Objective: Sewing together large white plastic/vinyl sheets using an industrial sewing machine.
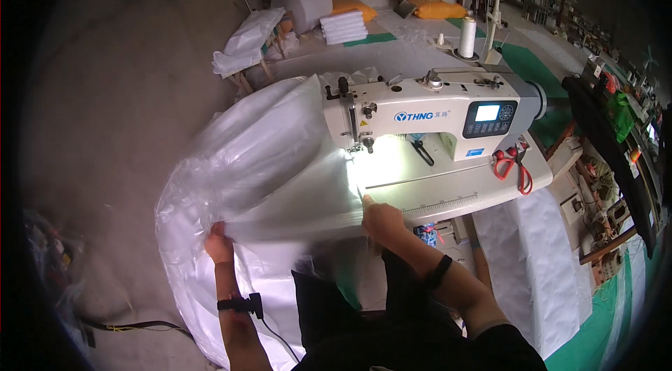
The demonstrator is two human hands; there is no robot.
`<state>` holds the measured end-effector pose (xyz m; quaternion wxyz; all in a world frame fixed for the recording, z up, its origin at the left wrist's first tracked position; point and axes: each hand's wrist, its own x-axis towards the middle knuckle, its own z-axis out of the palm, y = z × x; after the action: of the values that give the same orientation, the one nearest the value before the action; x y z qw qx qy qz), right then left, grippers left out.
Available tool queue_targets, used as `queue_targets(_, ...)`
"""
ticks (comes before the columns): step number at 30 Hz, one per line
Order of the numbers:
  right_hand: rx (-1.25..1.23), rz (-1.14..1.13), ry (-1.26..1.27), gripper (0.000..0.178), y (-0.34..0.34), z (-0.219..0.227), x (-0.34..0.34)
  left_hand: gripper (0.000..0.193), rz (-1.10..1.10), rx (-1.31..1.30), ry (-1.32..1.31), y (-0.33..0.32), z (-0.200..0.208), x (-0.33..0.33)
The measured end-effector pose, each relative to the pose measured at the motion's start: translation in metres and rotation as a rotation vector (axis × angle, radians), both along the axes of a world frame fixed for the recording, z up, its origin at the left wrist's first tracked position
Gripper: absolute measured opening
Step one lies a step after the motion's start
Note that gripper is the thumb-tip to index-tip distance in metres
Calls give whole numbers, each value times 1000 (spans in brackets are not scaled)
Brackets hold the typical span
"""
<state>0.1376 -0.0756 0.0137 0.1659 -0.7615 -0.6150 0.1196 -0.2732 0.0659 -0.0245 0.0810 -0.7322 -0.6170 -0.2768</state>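
A large translucent white plastic sheet (252, 140) drapes over the left end of a white sewing machine (420, 115) and hangs down toward the floor. My left hand (219, 241) is closed on the sheet's near edge, well left of the needle. Pinched fingers of my right hand (383, 220) hold the sheet's right edge at the front of the machine bed, just below the lit needle area. Between the two hands the sheet is pulled fairly flat and slightly blurred. Red-handled scissors (514, 168) lie on the bed's right end, and small black snips (423, 152) rest under the machine arm.
A white thread cone (467, 38) stands behind the machine. White sheeting (535, 266) hangs at the right, near a cluttered wooden rack (602, 203). Farther back are a white roll (302, 5), a stack of folded white material (343, 26) and orange sacks (437, 8). A black cable (140, 325) crosses the floor.
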Motion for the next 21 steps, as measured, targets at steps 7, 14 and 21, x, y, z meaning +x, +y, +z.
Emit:
queue_targets(7, 8, 53, -36, 25, 39, 4, 7, 43, -67, 9, 112, 43, 0, -3)
queue_targets(14, 139, -4, 98, 20, 49, 5, 26, 44, -95, -237, 238, 74, 23, -25)
queue_targets(21, -213, -91, 1419, 16, 45, 1, 63, 50, 136, -364, 527, 29, 60, -26)
